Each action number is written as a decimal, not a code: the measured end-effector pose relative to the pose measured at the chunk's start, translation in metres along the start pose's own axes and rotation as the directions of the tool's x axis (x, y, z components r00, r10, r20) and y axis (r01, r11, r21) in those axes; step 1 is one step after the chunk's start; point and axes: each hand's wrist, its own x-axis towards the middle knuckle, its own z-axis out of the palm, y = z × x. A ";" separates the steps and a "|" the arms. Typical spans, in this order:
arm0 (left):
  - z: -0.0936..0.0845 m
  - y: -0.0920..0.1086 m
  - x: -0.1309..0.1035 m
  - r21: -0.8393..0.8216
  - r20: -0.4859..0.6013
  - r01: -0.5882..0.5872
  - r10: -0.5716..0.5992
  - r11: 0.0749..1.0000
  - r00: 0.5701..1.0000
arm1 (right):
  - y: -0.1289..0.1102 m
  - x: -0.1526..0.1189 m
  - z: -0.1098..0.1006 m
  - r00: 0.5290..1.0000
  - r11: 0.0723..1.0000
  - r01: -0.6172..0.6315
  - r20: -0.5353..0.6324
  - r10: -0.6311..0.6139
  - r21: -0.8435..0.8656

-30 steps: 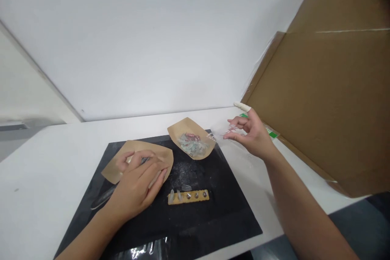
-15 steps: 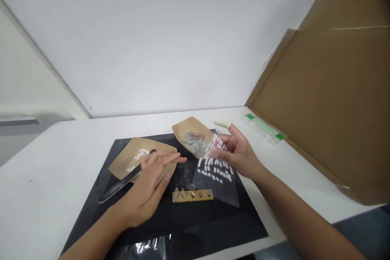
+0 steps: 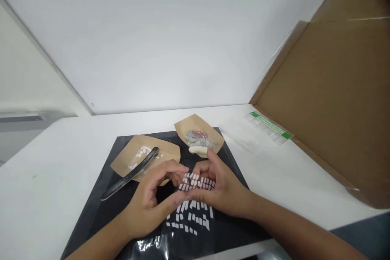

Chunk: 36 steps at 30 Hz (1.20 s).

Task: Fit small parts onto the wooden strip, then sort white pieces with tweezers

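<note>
A clear plastic sheet with rows of small white stickers (image 3: pixel 199 220) is held low over the black mat. My right hand (image 3: pixel 224 183) grips its upper right part, thumb in front and fingers behind; the index finger wears a pale finger cot and sticks out to the left. My left hand (image 3: pixel 155 195) is at the sheet's left edge, thumb tip on it and the other fingers curled round behind. The yellow strip seen before is hidden behind the hands and sheet. Tweezers with a black, curved body (image 3: pixel 131 174) lie across the left paper tray (image 3: pixel 123 160).
Another brown paper tray (image 3: pixel 185 126) holds crumpled clear, greenish and reddish scraps. The black mat (image 3: pixel 94 207) lies on a white table (image 3: pixel 39 170). A clear strip with green print (image 3: pixel 269 125) rests by a cardboard wall (image 3: pixel 335 101) on the right.
My right hand has brought the stickered sheet left and nearer to me. My left hand has moved right from beside the tweezers and now takes the sheet's left edge.
</note>
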 end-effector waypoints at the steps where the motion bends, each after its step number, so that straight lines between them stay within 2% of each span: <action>1: 0.002 -0.001 0.000 0.024 -0.045 0.028 -0.026 0.999 0.999 | -0.001 0.000 0.000 1.000 1.000 0.005 0.010 -0.005 -0.009; 4: 0.007 -0.002 0.001 0.075 -0.111 0.060 -0.051 0.995 0.992 | -0.004 -0.003 0.000 0.998 1.000 0.026 0.050 -0.026 -0.006; 8: 0.006 0.000 0.005 0.106 -0.080 0.027 -0.018 0.994 0.997 | -0.004 -0.004 -0.001 0.991 0.995 0.091 0.090 -0.095 0.045; 12: 0.003 0.003 0.008 0.111 -0.025 0.020 -0.017 0.994 1.000 | -0.003 -0.003 -0.004 0.995 0.995 0.079 0.054 -0.082 0.068; 20: 0.000 0.007 0.011 0.179 0.000 -0.021 0.022 0.984 1.000 | -0.006 -0.004 -0.005 0.997 0.995 0.055 0.050 -0.059 0.082; 25: -0.003 0.005 0.009 0.137 0.066 -0.020 0.011 0.990 0.998 | -0.004 -0.005 -0.007 0.996 0.996 0.064 0.053 -0.067 0.063; 36: -0.001 0.007 0.010 0.158 0.020 0.027 -0.030 0.987 0.999 | -0.004 -0.003 -0.008 0.997 0.997 0.070 0.009 -0.070 0.021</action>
